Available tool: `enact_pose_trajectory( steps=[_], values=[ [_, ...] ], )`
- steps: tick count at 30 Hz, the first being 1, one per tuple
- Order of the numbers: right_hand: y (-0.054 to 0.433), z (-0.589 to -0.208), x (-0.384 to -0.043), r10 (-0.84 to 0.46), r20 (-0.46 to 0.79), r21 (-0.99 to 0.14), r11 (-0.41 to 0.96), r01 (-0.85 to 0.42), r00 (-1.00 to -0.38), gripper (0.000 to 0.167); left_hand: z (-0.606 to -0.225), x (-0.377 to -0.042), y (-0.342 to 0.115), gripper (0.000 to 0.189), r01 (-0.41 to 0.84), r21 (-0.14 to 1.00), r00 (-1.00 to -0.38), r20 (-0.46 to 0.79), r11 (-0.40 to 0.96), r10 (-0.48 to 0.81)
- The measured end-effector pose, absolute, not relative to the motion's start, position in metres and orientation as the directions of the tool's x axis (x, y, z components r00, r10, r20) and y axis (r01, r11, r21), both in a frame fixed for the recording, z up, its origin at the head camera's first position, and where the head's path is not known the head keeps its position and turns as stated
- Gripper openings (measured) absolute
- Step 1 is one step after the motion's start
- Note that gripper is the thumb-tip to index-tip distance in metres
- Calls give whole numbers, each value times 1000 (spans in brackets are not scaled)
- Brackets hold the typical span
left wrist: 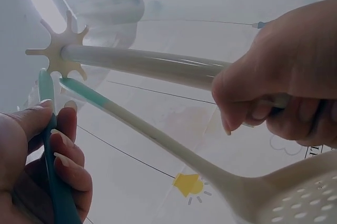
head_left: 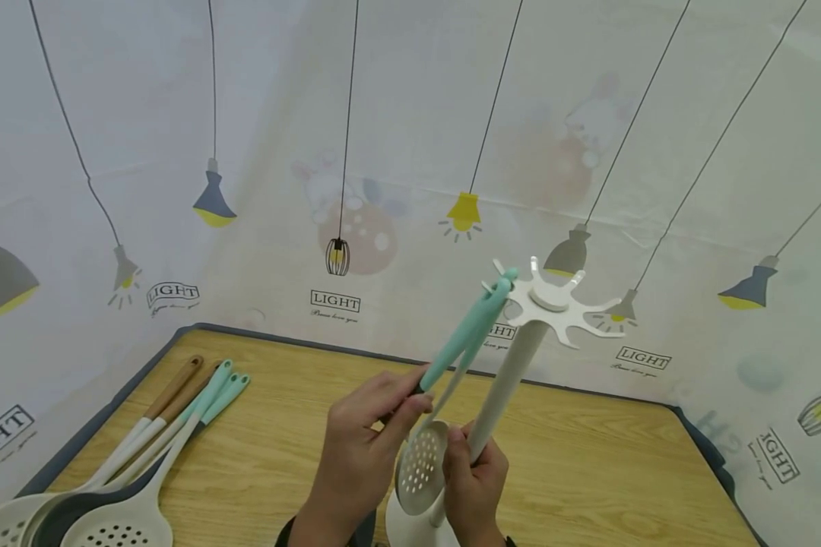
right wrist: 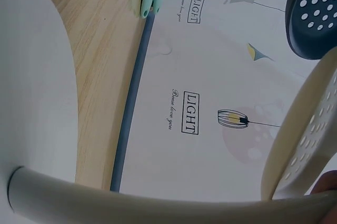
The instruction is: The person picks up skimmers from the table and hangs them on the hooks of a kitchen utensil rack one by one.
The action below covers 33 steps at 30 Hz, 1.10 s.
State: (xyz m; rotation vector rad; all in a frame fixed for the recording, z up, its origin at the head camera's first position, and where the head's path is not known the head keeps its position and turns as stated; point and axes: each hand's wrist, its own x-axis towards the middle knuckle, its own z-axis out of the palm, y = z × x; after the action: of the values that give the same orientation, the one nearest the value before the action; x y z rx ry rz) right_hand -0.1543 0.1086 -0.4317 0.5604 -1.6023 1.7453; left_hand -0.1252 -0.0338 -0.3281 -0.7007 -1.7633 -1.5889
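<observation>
A white rotating utensil stand [head_left: 550,300], with a hooked top and a grey-white pole, leans tilted over the table. My right hand [head_left: 475,479] grips its pole low down. My left hand [head_left: 366,441] holds a dark blue skimmer [right wrist: 314,16] by its dark-to-teal handle [left wrist: 59,192], whose tip is right at the stand's hooks. Beside it, a cream skimmer [head_left: 422,471] with a teal handle end hangs from the hooked top, its perforated head down near the pole and my right hand. The stand's round white base [right wrist: 37,76] shows below.
On the left of the wooden table [head_left: 588,456] lies a pile of skimmers and other utensils [head_left: 119,524], with brown and teal handles [head_left: 215,395]. A white cloth printed with lamps [head_left: 410,152] stands behind and around the table, which has a dark blue edge [head_left: 294,342].
</observation>
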Motion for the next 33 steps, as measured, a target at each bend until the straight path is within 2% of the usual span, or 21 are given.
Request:
enact_pose_trajectory(
  steps=[5, 14, 20, 33],
  values=[
    [109, -434, -156, 198, 727, -671, 0, -742, -658, 24, -330, -125, -32, 28, 738, 668, -669, 742, 96, -24],
    [109, -434, -156, 194, 737, -661, 2, -751, -648, 24, -333, -124, -30, 28, 741, 663, -667, 745, 103, 5],
    [110, -434, -157, 182, 755, -642, 10, -766, -630, 24, -335, -124, -29, 29, 713, 693, -700, 713, 111, 39],
    [109, -432, -154, 208, 711, -694, 48, -719, -672, 25, -340, -123, -36, 27, 664, 728, -744, 665, 167, 62]
  ],
)
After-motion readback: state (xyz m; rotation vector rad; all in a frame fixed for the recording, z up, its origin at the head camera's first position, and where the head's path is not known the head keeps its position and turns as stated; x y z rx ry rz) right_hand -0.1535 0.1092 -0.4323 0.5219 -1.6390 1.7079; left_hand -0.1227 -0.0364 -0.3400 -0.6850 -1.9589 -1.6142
